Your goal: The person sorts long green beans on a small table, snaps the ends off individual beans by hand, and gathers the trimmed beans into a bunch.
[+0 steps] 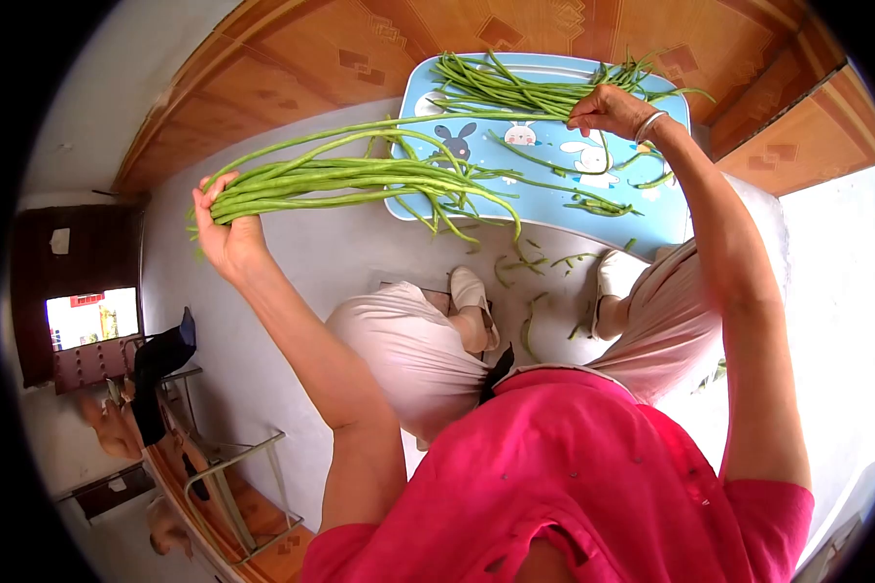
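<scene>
My left hand (228, 223) is closed around one end of a bundle of long green beans (331, 183), held out at the left with the loose ends hanging toward the table. Over the back right of the blue table (544, 209), my right hand (608, 112) pinches the end of one long bean that stretches across from the bundle. Just beyond it, a pile of long beans (515, 89) lies along the table's far side. Short bean pieces (601, 204) are scattered on the rabbit-printed top.
Bean scraps (528, 325) lie on the grey floor between my feet. Patterned wooden panels (292, 78) stand behind the table. At the left are a metal-framed piece of furniture (228, 466) and another person's dark-clothed leg (156, 374).
</scene>
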{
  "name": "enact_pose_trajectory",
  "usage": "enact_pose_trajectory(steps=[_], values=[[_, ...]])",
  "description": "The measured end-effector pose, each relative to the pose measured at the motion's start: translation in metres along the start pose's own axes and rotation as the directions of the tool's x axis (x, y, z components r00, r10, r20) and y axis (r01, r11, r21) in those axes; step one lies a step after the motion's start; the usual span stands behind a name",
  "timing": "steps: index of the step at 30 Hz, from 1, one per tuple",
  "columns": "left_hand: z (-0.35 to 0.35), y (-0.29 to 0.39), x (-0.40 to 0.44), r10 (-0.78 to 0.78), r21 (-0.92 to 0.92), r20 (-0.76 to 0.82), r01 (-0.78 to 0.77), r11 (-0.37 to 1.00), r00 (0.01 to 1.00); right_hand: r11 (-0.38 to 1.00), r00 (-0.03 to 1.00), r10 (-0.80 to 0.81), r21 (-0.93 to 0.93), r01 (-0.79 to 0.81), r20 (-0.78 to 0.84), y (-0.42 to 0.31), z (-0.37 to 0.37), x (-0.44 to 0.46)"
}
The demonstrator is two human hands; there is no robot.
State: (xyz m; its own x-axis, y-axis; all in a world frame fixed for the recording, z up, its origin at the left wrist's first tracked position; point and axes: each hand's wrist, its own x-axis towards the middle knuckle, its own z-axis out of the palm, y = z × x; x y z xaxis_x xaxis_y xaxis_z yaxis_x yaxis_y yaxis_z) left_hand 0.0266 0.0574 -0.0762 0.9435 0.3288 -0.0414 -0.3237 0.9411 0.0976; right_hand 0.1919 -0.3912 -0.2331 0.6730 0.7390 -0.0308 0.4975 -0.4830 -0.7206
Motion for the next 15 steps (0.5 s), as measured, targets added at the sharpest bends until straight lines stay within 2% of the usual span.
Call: enact_pose_trajectory(steps=[9,14,15], values=[[0.005,0.001,-0.010,-0.062,-0.127,0.116,0.076,0.989,0.991,0.996,0.994,0.067,-0.072,-0.060,0.091,0.010,0.007,-0.003],[0.015,0.003,-0.017,-0.027,-0.088,0.162,0.042,0.995,0.986,0.979,0.991,0.081,-0.193,-0.061,0.102,0.016,0.008,-0.006],[0.015,0.005,-0.017,-0.025,-0.078,0.184,0.040,0.996,0.983,0.975,0.988,0.130,-0.193,-0.112,0.080,0.016,0.009,-0.008]])
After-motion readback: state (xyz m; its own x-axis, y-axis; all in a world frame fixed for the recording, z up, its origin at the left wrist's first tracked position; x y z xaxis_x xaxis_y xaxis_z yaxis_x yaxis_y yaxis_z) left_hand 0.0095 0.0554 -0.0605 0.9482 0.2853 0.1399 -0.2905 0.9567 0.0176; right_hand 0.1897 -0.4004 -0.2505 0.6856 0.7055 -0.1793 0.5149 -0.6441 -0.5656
